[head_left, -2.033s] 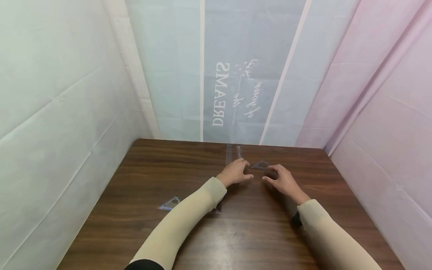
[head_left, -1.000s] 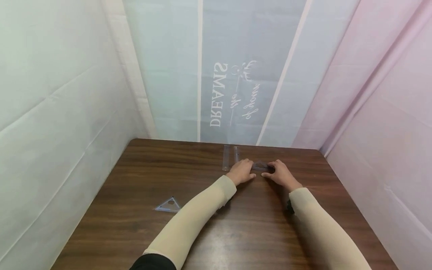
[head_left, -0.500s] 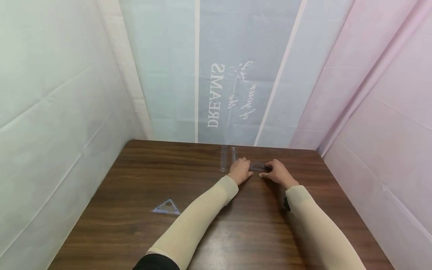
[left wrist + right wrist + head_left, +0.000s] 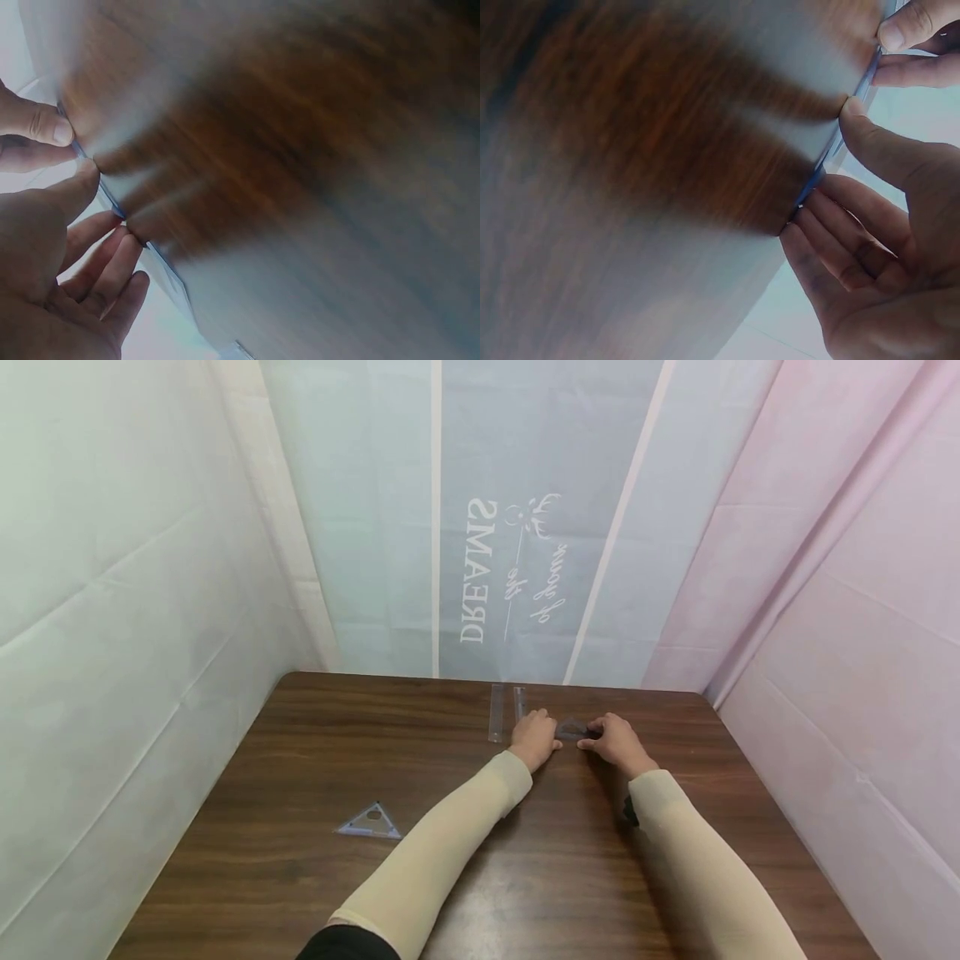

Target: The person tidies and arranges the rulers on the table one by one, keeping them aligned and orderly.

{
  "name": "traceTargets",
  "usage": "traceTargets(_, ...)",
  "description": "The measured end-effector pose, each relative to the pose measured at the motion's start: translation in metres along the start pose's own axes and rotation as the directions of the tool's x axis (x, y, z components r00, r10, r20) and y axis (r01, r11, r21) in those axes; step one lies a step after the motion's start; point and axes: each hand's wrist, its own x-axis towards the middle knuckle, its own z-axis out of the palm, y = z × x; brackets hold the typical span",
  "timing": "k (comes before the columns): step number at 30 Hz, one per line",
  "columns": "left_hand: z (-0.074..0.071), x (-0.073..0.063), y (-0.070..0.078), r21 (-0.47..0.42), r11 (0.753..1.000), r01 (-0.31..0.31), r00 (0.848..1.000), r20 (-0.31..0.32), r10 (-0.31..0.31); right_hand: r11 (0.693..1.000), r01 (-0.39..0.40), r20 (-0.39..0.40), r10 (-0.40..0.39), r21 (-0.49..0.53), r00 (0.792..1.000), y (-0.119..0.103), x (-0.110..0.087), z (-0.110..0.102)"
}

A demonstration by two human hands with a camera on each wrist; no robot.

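A small clear plastic piece with a peaked outline and a cut-out, seemingly a set square [image 4: 572, 728], lies flat near the table's far side. My left hand [image 4: 534, 737] pinches its left end and covers part of it. My right hand [image 4: 618, 745] pinches its right end between thumb and fingers. Both wrist views show the piece edge-on as a thin bluish line. Just left of my left hand are a wide clear ruler [image 4: 497, 713] and a narrower ruler [image 4: 521, 700], whose near end the hand hides.
A bluish clear set square [image 4: 371, 821] lies at the left, its right corner against the outline of my left sleeve [image 4: 442, 835]. The brown wooden table [image 4: 555, 860] ends at a hanging cloth [image 4: 397, 527] with mirrored lettering.
My hands have drawn closer to the piece between them, my fingers now at its ends. It lies straighter than before. The whole view has shifted slightly, and more of the rulers shows.
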Motion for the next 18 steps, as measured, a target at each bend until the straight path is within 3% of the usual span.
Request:
traceTargets(11, -0.0023, -0.0032, 0.0051, 0.026, 0.999, 0.033, 0.999, -0.018, -0.033, 0.999, -0.051, -0.026, 0.052, 0.004, 0.998, -0.0051, -0.0024, 0.0040)
traceTargets(18, -0.0012, -0.0010, 0.0077, 0.002, 0.998, 0.060, 0.998, 0.002, -0.060, 0.999, -0.032, -0.043, 0.032, -0.016, 0.999, -0.0032, -0.0027, 0.0056)
